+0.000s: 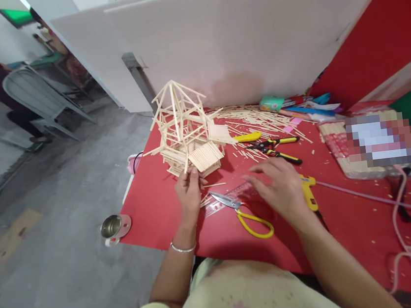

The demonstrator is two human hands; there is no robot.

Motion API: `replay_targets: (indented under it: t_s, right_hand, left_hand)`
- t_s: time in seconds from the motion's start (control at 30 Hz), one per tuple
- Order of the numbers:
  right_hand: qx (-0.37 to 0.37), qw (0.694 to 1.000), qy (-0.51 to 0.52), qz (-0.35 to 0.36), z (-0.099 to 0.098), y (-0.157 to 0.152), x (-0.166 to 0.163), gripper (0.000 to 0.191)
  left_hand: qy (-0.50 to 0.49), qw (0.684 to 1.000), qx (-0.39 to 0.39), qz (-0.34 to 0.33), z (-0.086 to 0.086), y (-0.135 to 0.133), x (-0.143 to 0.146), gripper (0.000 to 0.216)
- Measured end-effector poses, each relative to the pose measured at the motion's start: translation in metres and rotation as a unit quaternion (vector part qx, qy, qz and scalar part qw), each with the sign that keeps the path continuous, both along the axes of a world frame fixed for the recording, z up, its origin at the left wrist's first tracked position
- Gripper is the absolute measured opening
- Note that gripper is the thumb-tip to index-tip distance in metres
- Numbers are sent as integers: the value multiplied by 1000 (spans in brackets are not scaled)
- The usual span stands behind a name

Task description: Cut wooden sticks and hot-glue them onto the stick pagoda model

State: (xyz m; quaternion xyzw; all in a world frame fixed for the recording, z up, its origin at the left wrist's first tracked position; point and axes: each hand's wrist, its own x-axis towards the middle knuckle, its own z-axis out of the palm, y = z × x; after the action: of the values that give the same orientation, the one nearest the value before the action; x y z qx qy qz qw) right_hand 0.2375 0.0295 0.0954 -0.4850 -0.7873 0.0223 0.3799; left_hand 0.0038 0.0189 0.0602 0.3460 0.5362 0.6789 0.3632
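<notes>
A model pavilion built of thin wooden sticks [175,110] stands at the far left part of the red table. My left hand [188,190] is closed at its near lower edge, with thumb and fingers pinched on a stick jutting from the model below a slatted roof panel [206,156]. My right hand [281,187] hovers over the table with fingers spread and nothing in them. Between the hands lie yellow-handled scissors [255,225], partly over a clear ruler [215,208]. A yellow glue gun [309,191] is just beyond my right hand, partly hidden by it.
Loose sticks [257,118], black-and-yellow pliers [283,157] and a yellow-handled tool [248,137] lie behind. Bagged sticks [342,151] and a pink cord [397,221] occupy the right. A metal cup [115,227] is at the left edge. A white board [233,37] rises behind.
</notes>
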Motion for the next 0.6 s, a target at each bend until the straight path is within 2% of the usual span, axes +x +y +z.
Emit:
replay_targets:
  t_s: [0.1,0.2,0.6]
  right_hand:
    - [18,997,1,74,13,15,-43,23]
    - [13,994,-16,107,18,22,-67,22]
    - [19,990,-45,131,16,36,-87,16]
  left_hand:
    - [4,1000,-8,-5,3,-1,0,37]
    - [18,1000,-11,-5,4,-2,-1,38]
    - [41,999,-30,13,-3,0,-4,41]
